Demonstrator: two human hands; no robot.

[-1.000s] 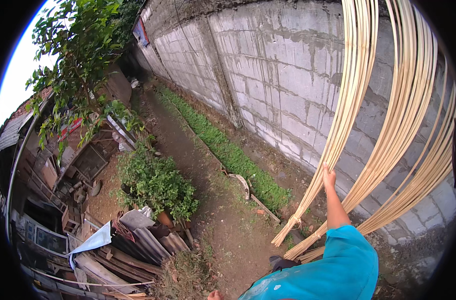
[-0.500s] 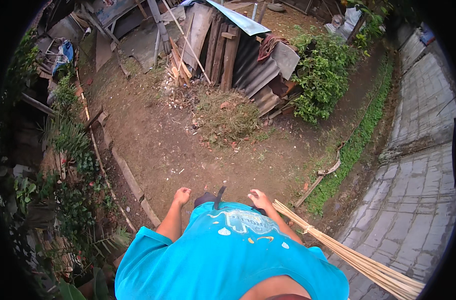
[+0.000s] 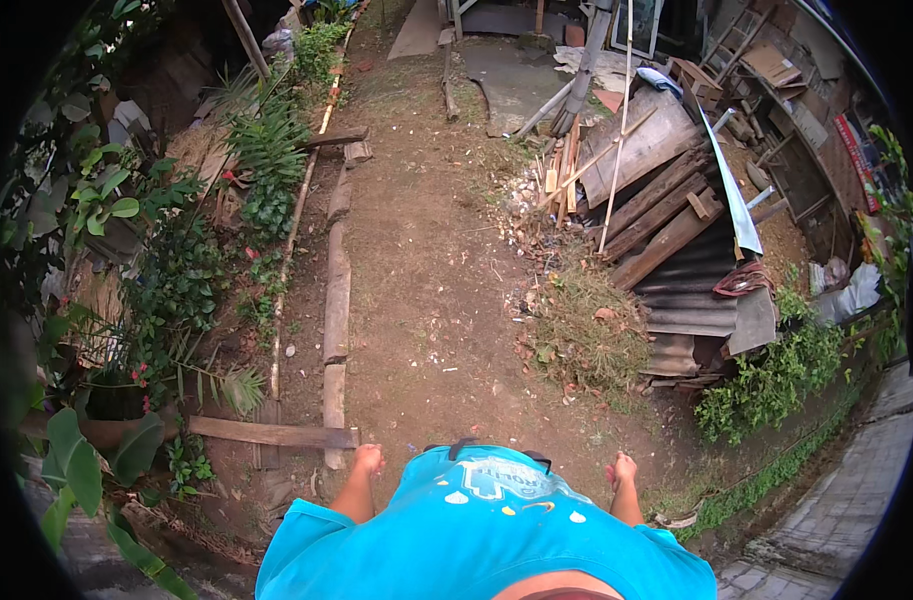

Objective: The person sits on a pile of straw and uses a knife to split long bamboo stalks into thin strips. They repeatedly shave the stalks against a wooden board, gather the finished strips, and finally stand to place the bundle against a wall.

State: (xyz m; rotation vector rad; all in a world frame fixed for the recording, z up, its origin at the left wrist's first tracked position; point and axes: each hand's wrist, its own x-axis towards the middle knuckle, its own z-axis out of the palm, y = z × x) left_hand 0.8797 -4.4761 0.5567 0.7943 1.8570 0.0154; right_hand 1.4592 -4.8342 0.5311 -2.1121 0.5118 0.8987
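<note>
My left hand [image 3: 369, 459] hangs beside my body with its fingers curled into a loose fist, nothing showing in it. It is nearest to the end of a wooden plank [image 3: 276, 433] lying across the left border. Out to the right, my right hand [image 3: 624, 470] is also loosely closed, with no object visible in its fingers. Below both hands lies bare brown dirt ground [image 3: 426, 300]. A blue T-shirt [image 3: 496, 520] covers my body between the arms.
Log edging [image 3: 336, 300] runs along the left of the dirt path, with leafy plants [image 3: 261, 160] beyond. At right are a dry grass heap [image 3: 586, 335], stacked timbers [image 3: 666, 225], corrugated sheets [image 3: 686, 300] and a green bush [image 3: 776, 390]. A block wall [image 3: 826, 520] stands lower right.
My view has turned left toward the path, so the woodpile sits farther right. My right hand has swung outward. The bundle of thin pale sticks by my right arm is out of view.
</note>
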